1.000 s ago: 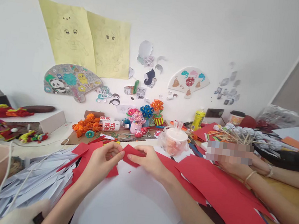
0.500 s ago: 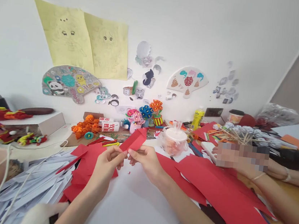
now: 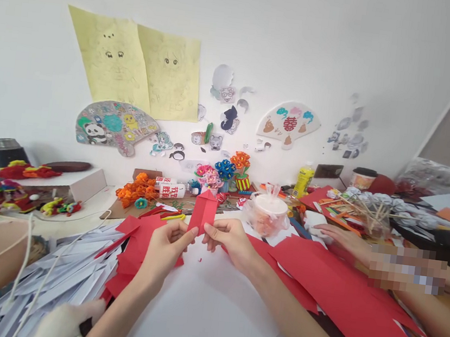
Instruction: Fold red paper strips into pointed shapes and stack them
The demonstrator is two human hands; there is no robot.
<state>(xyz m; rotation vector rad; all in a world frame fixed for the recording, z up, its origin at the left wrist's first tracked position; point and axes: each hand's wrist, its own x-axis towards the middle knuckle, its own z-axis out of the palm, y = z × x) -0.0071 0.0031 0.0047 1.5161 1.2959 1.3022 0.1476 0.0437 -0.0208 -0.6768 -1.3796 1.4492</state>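
White sheet [image 3: 208,308] nearest, flat on the tabletop [image 3: 102,197]. Above it, left hand [image 3: 170,241] and right hand [image 3: 228,240] both pinch the lower end of a folded red paper [image 3: 203,212], thumbs toward the wearer, pointed end up and away. Tiny red scrap [image 3: 199,260] on the sheet. Left: heap of white paper strips [image 3: 69,264], then red pieces [image 3: 137,245] beside the left forearm. Right: long red sheets [image 3: 349,293], overlapping; past them, a co-worker's hand [image 3: 339,238] touches something white. Farther: bagged tub [image 3: 269,212] right of center, orange flowers [image 3: 138,190] left, yellow bottle [image 3: 303,181] near the wall. Farthest: yellow drawings [image 3: 134,70] and two fan shapes on the wall.
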